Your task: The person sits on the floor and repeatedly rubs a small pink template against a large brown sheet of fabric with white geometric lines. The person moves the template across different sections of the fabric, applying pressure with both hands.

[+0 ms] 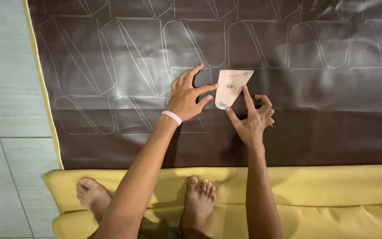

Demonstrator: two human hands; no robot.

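Brown leatherette sheet covered in chalk outlines lies on the floor. Left hand is spread, fingertips pinning a pale cardboard template. Right hand presses it too, forefinger out, other fingers curled.

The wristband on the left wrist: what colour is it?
Pink; the wristband shows clearly in the head view.

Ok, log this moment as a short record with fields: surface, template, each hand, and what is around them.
surface: dark brown sheet spread flat, covered with traced white outlines
template: pale wedge-shaped card with two small blue-ringed holes, lying on the sheet
left hand: fingers spread, pressing the sheet at the card's left edge; pink wristband
right hand: fingers touching the card's lower right edge
below: yellow material under the sheet, two bare feet on it
left side: tiled floor
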